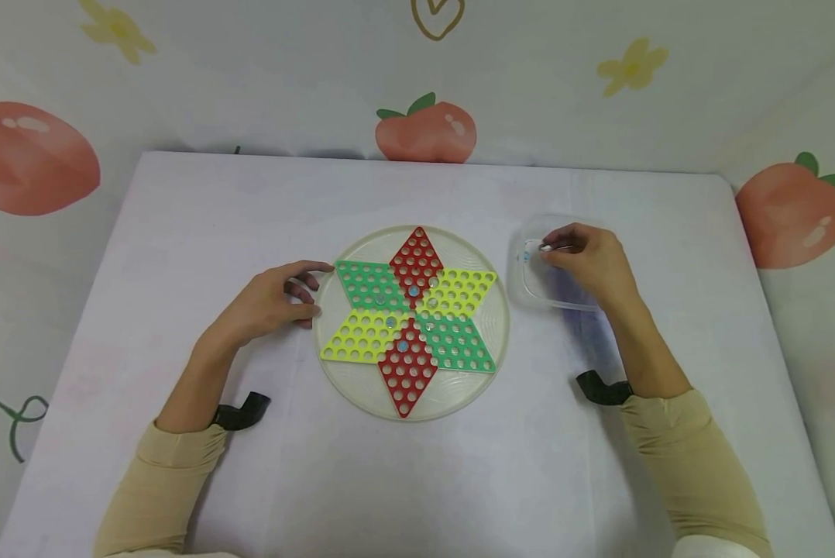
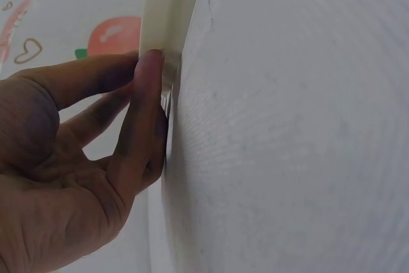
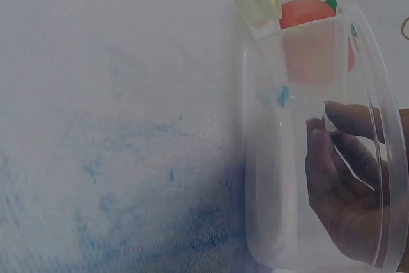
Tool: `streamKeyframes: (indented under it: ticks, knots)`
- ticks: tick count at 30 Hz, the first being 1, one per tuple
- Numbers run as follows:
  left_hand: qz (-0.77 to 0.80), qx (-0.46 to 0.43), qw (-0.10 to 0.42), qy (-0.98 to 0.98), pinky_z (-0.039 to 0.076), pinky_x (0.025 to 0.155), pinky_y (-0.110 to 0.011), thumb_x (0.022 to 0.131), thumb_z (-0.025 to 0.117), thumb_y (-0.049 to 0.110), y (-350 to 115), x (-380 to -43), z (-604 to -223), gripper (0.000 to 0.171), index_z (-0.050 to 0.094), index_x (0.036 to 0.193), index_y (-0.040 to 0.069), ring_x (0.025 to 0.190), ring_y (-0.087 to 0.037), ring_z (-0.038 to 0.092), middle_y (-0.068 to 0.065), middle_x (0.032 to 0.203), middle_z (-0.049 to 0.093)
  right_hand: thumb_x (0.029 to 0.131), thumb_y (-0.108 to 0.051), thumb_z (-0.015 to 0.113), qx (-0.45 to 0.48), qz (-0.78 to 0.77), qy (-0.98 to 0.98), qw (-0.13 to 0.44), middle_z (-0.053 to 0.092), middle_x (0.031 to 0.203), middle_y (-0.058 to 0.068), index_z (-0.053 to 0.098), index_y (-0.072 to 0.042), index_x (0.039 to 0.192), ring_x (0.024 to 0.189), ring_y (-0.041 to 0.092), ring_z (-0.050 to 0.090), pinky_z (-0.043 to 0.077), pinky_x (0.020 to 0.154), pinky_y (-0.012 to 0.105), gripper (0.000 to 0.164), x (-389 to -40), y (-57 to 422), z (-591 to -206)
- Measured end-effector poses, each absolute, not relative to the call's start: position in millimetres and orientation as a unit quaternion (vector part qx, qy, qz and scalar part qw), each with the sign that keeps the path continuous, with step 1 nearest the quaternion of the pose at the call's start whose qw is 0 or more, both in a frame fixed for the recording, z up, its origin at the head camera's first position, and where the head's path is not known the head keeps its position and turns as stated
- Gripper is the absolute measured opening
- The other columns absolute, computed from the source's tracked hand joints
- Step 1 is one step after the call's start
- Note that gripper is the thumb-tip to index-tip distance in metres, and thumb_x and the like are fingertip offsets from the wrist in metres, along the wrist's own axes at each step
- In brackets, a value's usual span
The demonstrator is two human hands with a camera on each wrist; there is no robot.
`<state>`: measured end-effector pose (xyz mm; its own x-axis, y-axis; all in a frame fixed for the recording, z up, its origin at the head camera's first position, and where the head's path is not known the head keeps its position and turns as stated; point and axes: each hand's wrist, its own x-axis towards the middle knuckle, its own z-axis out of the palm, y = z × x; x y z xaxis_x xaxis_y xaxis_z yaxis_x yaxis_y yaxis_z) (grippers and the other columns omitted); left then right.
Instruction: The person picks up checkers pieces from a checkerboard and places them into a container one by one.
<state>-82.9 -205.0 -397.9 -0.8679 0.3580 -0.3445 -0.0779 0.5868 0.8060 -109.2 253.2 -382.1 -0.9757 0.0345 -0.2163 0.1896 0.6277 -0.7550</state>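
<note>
A round Chinese checkers board (image 1: 344,387) with a red, yellow and green star lies mid-table. Several glass marbles (image 1: 403,346) sit in holes around its centre. My left hand (image 1: 267,302) touches the board's left rim with index finger and thumb, its other fingers loosely bent; the left wrist view shows the fingertips right at the pale rim (image 2: 167,11). Over a clear plastic box (image 1: 524,287), right of the board, my right hand (image 1: 595,260) pinches a small whitish marble (image 3: 330,124) between thumb and fingertips. A blue-tinted marble (image 3: 283,96) shows through the box wall.
The table has a white cloth (image 1: 417,480). Behind it is a pale wall covering with printed fruit (image 1: 427,133) and flowers. Each wrist wears a black mount (image 1: 243,412). The box stands close beside the board's right edge.
</note>
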Motion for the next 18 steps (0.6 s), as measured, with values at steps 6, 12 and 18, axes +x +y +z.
streamKeyframes:
  ticks: [6,12,18]
  knots:
    - [0.452,0.078,0.242,0.855,0.059,0.069,-0.03,0.085,0.073,-0.002,-203.9,-83.6,-398.6,0.06,0.054,0.14,0.011,0.094,-0.028,0.059,-0.015,0.114,0.054,0.088,-0.021,0.074,0.063,-0.393,0.911,0.108,0.069,0.105,0.009,0.069,-0.004,0.11,0.092,0.014,0.064,0.047,0.07,0.017,0.028,-112.1,253.8,-383.5]
    - [0.447,0.077,0.245,0.857,0.059,0.069,-0.031,0.085,0.073,-0.002,-203.5,-84.0,-397.5,0.06,0.053,0.14,0.01,0.096,-0.028,0.058,-0.016,0.114,0.054,0.09,-0.018,0.072,0.054,-0.375,0.917,0.125,0.069,0.108,0.016,0.067,-0.002,0.11,0.101,0.031,0.066,0.046,0.068,0.016,0.026,-115.4,251.3,-385.9]
    - [0.439,0.074,0.249,0.86,0.059,0.07,-0.03,0.085,0.073,-0.002,-205.0,-84.5,-396.8,0.06,0.053,0.141,0.011,0.097,-0.029,0.058,-0.016,0.114,0.054,0.09,-0.019,0.071,0.048,-0.361,0.922,0.132,0.07,0.106,0.016,0.068,-0.003,0.109,0.098,0.029,0.066,0.046,0.069,0.019,0.025,-119.1,248.6,-388.5]
